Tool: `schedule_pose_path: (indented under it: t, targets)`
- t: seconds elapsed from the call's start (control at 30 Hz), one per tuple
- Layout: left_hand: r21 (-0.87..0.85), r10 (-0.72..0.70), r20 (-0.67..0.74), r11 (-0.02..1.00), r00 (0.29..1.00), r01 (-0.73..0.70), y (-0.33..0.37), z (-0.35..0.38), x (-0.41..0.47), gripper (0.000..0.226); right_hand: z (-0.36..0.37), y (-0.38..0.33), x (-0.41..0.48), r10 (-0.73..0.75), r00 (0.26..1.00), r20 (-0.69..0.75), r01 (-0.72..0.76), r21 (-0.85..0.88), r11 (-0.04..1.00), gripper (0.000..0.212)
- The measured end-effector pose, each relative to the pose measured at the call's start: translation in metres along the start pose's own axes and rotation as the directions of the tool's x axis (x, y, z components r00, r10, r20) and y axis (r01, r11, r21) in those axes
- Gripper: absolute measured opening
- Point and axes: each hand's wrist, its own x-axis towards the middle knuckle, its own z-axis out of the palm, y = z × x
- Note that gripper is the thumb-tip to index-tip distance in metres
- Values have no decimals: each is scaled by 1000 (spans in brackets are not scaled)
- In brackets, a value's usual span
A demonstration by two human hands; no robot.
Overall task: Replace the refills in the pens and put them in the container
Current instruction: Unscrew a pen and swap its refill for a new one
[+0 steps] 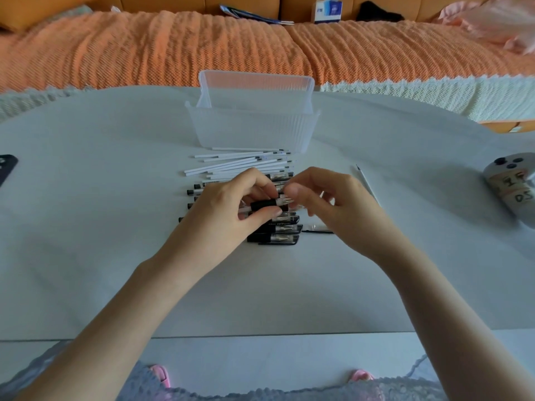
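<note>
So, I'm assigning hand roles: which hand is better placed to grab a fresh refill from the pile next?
Probably the right hand: it only pinches the tip end of the pen, while the left hand grips its black barrel and steadies it. The refills lie just beyond both.

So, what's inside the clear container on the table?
Nothing shows through the frosted container. Its lid stands upright at the far wall, inside or behind I cannot tell. The ribbed wall blurs the floor.
</note>
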Motion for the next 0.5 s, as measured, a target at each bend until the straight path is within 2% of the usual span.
schedule_pose_path:
  t: [0.13,0.27,0.5]
  targets:
    - [-5,5,8,1000,1000,-5,-1,0,0,19,0,0,-1,-27,999,33,25,57,998,5]
    - [-1,11,3,1000,1000,-11,-1,1,0,19,2,0,-2,10,1000,-1,-10,-28,1000,22]
    - [-20,2,3,1000,1000,-2,0,-1,0,18,1,-1,-2,-29,999,23,27,60,998,5]
